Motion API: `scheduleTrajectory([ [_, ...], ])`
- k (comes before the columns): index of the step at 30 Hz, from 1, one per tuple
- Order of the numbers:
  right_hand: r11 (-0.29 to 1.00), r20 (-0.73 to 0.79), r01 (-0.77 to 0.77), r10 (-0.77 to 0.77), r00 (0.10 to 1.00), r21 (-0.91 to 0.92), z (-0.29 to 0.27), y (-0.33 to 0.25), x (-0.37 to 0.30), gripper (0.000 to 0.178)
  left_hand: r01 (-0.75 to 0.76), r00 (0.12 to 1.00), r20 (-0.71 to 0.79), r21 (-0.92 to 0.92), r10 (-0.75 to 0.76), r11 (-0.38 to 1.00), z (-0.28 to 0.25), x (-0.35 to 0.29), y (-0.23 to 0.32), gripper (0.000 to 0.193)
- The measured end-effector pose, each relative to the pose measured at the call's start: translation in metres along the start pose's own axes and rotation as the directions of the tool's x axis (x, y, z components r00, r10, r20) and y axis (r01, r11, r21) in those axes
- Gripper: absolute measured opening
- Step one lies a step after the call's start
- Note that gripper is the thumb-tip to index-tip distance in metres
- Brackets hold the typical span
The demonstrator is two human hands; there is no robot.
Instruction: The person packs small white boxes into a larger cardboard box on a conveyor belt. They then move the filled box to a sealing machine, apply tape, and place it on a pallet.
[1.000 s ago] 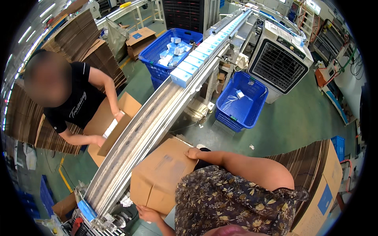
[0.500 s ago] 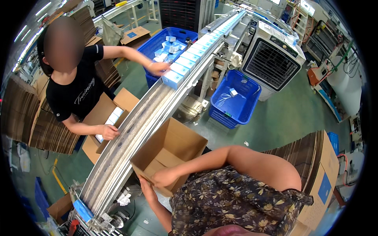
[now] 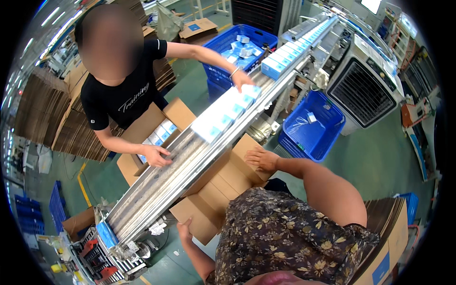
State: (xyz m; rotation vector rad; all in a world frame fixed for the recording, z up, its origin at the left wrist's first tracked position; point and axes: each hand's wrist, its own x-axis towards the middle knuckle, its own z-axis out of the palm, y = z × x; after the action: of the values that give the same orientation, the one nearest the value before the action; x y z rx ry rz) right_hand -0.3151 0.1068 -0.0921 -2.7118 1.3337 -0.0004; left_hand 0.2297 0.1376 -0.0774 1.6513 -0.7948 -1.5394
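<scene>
An open cardboard box [image 3: 223,185] sits in front of me against the near side of the conveyor. My left hand [image 3: 185,230] grips the edge of its left flap, thumb raised, with part of the fingers hidden behind the board. Fingers spread, my right hand [image 3: 262,159] lies flat against the inside of the right flap. On the conveyor belt [image 3: 156,183], a co-worker's hand [image 3: 241,80] touches the far end of a blurred row of small blue-and-white boxes [image 3: 223,116]. The co-worker's other hand [image 3: 156,156] is beside a carton [image 3: 183,114] holding similar boxes.
More small boxes [image 3: 285,54] line the conveyor's far part. A blue crate [image 3: 313,126] stands on the floor beyond my right hand, near an air cooler [image 3: 363,92]. Another blue crate [image 3: 213,71] holds loose boxes. Stacked flat cardboard [image 3: 380,228] is at my right.
My right hand has gone from the box's near left corner to its right flap. My left hand still holds the left side. The co-worker has slid a row of small boxes down the belt.
</scene>
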Motion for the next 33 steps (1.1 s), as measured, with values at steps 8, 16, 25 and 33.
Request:
scheduleTrajectory([
  [8,0.812,0.249,-0.542,0.491,0.835,0.217,0.034,-0.047,0.058,0.083,0.246,0.854,-0.397,0.877,0.336,0.412,0.007,0.035,-0.047,0.068],
  [16,0.403,0.648,-0.882,0.609,0.458,0.244,0.041,-0.015,0.037,0.100,0.171,0.985,-0.173,0.969,-0.007,0.176,0.083,0.039,-0.027,0.082],
  [25,0.362,0.577,-0.908,0.703,0.415,0.211,0.083,-0.044,0.008,0.107,0.146,0.968,0.098,0.530,-0.232,0.836,0.040,0.102,-0.099,0.095],
  [33,0.381,0.526,-0.923,0.774,0.353,0.059,0.057,-0.062,0.007,0.112,-0.255,0.967,0.032,0.150,0.253,0.955,0.061,0.054,-0.122,0.078],
])
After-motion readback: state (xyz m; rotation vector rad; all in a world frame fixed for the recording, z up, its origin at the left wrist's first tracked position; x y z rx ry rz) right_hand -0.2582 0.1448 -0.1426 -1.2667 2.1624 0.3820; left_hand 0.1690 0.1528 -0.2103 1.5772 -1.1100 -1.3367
